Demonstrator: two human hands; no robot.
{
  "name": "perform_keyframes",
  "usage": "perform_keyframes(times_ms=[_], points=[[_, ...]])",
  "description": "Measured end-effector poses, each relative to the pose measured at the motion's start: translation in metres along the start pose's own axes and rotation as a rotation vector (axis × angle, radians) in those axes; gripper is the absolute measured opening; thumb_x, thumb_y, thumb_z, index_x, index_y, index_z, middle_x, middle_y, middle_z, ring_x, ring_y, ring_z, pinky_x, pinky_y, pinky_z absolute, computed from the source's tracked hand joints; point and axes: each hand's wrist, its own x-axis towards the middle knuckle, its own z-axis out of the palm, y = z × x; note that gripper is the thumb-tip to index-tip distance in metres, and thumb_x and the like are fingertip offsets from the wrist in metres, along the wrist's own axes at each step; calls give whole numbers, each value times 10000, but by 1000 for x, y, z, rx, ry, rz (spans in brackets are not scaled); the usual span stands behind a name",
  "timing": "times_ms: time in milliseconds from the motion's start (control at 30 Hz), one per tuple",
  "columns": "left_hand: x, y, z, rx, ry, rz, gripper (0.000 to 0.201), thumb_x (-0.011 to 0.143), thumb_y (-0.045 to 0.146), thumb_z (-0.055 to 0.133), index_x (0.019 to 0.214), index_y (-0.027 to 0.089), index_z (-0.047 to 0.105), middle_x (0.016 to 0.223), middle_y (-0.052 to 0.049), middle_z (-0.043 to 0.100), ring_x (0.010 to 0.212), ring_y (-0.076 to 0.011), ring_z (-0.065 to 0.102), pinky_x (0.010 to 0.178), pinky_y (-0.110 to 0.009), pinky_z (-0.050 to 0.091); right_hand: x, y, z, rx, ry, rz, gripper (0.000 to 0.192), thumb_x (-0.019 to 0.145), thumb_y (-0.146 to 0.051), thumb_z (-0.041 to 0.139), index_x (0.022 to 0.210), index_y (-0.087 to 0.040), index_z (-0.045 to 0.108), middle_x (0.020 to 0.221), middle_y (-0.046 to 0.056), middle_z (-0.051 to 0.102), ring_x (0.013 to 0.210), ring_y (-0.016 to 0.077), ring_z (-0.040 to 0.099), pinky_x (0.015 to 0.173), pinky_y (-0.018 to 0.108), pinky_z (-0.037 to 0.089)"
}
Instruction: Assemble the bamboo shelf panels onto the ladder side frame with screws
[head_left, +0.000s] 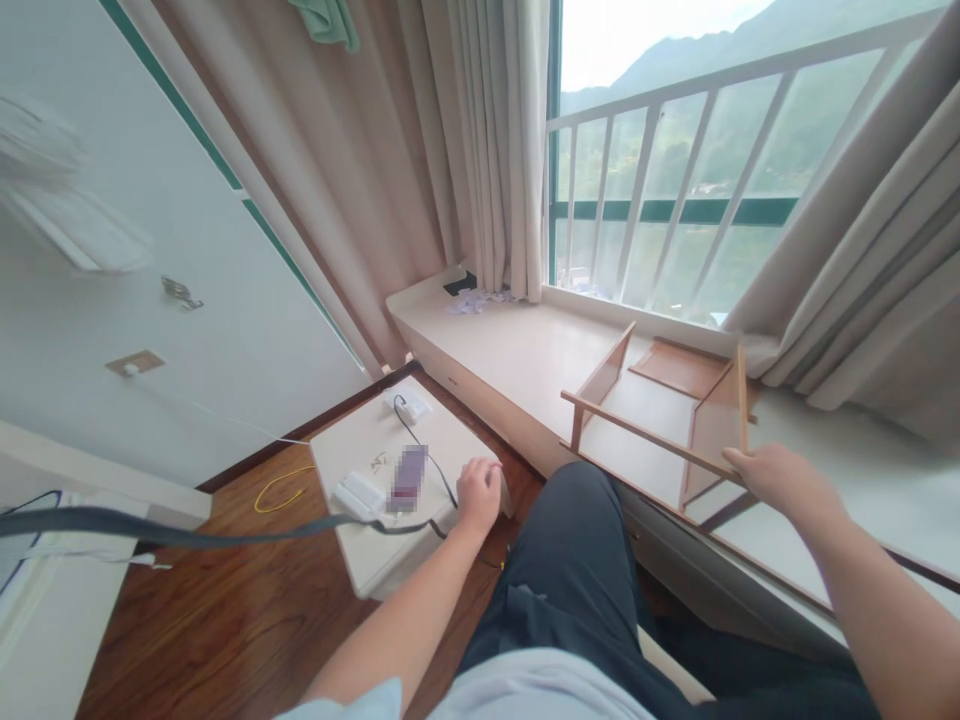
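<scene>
My right hand (784,480) grips the near corner of a partly assembled wooden frame (649,425) with slatted rails and thin panels. The frame rests tilted on the white window ledge. My left hand (478,490) is over the right edge of a small white table (442,440), its fingers curled; whatever is in them, if anything, is hidden. Several small wooden dowels (380,462) lie on that table, left of a blurred-out phone-like object (407,478). A flat wooden panel (682,368) lies on the ledge behind the frame.
On the table are a white power strip (409,403) and a white box-like item (360,496), with a dark cable (427,460) crossing it. A grey strap (187,528) stretches across the left. A yellow cable (281,490) lies on the wooden floor. Curtains (495,150) flank the railed window.
</scene>
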Motion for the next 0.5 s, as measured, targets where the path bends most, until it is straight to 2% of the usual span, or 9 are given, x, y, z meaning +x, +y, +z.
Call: perform_keyframes(times_ms=[67,133,267,367,500], points=[[22,-26,-19,40,124,-142,218,949,217,480,968,226,697,1074,-69,711,1086,-224,637,1003,-380,485,-2,-1,-2,28,-16,36,585,985,-514,346,600,-202,656,963,256,704,836,335,695,632,387,452],[40,-50,-40,134,210,-349,200,931,225,493,996,227,682,1098,-63,703,1081,-223,636,987,-358,491,-4,-3,-5,28,-3,47,566,971,-518,378,584,-202,645,961,263,700,846,342,699,636,393,450],[67,-88,-79,230,289,-513,231,949,250,455,1081,219,642,1202,-94,675,1137,-283,601,973,-421,481,-6,-5,-6,26,3,51,522,949,-503,404,570,-212,616,958,264,698,879,371,700,660,416,470],[79,-114,-100,300,295,-611,253,955,251,436,1122,219,624,1250,-120,651,1173,-327,577,941,-466,480,-4,-3,-4,52,-5,84,536,933,-521,405,533,-213,586,990,278,694,911,397,689,687,447,472],[83,-152,-118,384,201,-698,261,925,227,479,1126,202,644,1263,-157,640,1186,-364,567,925,-508,481,2,3,0,59,-40,92,560,936,-539,393,512,-222,575,1031,291,685,950,393,678,713,454,462]])
